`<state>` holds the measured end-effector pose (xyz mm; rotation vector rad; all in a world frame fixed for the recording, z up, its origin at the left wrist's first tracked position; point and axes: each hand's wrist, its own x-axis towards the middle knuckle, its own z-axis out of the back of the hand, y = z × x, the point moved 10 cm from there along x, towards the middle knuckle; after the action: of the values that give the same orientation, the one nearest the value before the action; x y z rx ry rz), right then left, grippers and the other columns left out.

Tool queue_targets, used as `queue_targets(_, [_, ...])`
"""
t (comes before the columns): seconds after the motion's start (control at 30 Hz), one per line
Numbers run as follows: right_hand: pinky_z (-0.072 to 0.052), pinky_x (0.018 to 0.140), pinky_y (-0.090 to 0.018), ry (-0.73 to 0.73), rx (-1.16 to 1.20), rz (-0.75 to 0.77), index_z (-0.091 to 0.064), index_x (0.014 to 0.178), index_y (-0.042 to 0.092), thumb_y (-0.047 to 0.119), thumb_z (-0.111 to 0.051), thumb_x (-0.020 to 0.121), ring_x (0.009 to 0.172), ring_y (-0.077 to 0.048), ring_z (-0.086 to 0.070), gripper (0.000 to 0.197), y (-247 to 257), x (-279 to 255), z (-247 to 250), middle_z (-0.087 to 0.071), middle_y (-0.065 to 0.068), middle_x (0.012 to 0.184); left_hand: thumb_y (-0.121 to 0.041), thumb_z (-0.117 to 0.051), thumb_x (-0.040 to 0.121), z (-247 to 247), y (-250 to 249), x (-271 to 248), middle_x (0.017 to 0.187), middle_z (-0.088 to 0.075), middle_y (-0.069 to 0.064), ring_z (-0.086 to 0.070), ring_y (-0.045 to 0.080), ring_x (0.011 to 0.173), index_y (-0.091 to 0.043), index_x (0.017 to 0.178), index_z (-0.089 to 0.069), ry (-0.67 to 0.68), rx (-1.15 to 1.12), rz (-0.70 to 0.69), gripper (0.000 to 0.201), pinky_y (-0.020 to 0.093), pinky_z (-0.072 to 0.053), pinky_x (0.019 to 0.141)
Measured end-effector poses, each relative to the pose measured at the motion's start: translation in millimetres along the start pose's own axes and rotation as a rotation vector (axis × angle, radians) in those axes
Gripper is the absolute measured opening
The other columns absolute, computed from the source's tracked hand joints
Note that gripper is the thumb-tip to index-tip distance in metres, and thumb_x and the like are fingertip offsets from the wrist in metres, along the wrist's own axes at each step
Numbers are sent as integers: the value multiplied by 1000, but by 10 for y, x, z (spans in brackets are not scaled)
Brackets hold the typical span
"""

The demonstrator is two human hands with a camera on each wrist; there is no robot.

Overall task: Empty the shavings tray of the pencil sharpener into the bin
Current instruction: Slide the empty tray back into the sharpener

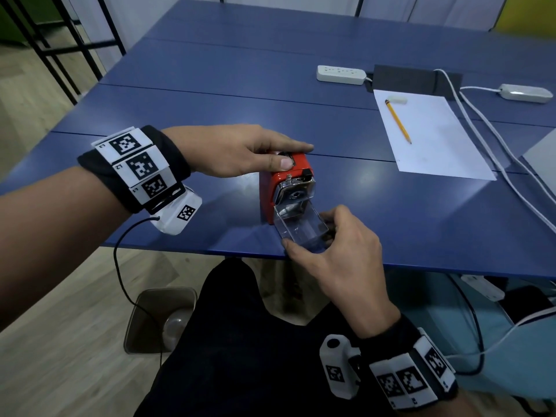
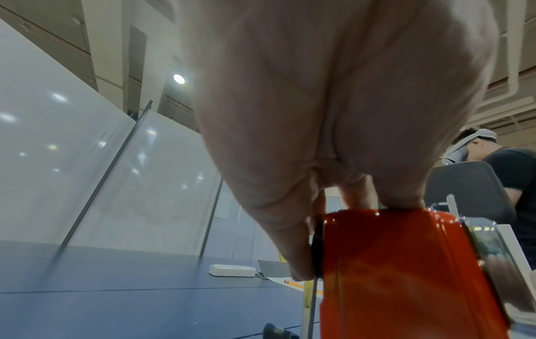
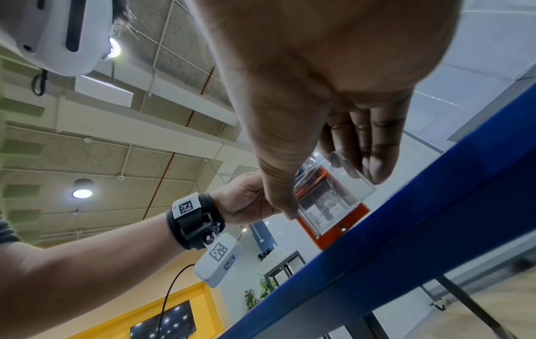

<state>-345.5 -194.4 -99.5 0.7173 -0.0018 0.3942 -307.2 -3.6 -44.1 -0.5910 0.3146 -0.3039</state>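
A red pencil sharpener (image 1: 285, 179) with a chrome front stands near the front edge of the blue table (image 1: 210, 115). My left hand (image 1: 255, 152) grips it from above, thumb on its near side and fingers over the top; the left wrist view shows the red body (image 2: 406, 275) under my fingers. The clear shavings tray (image 1: 302, 227) sticks partway out of the sharpener's front, over the table edge. My right hand (image 1: 328, 239) pinches the tray between thumb and fingers, as the right wrist view shows on the clear tray (image 3: 333, 195). A grey bin (image 1: 156, 320) stands on the floor below left.
A sheet of white paper (image 1: 430, 136) with a yellow pencil (image 1: 398, 121) and an eraser (image 1: 397, 99) lies at the right. Two white power strips (image 1: 341, 74) and white cables (image 1: 481, 130) lie behind it. My dark-clad leg (image 1: 246, 341) is beside the bin.
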Motion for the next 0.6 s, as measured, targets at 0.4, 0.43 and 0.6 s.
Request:
queue_targets(0.4, [-59,77,-34,29,14,-6,-54,104,32,70,-87,69,88,-4,-61,61,53,135,-57,-63,16,97,-66,-41,104,15,8,-7,168,-42,-21,-38,0,155,-44,165,-36,-24,96,-1,65,37,-30,131])
queue_targets(0.43, [-59,80,-33,65,27,-15,-56,109,32,70,-88,68,91,-4,-61,64,31,150,-61,-63,17,102,-66,-39,102,18,-11,-6,171,-37,-20,-33,-1,157,-44,165,-35,-23,121,-1,67,34,-26,132])
queue_targets(0.6, [-57,89,-26,90,86,6,-60,137,26,54,-87,80,99,-4,-64,69,-74,110,43,-65,15,117,-51,-44,109,187,-162,-80,167,-47,-2,-44,14,152,-37,158,-52,-214,323,-38,52,22,-29,118])
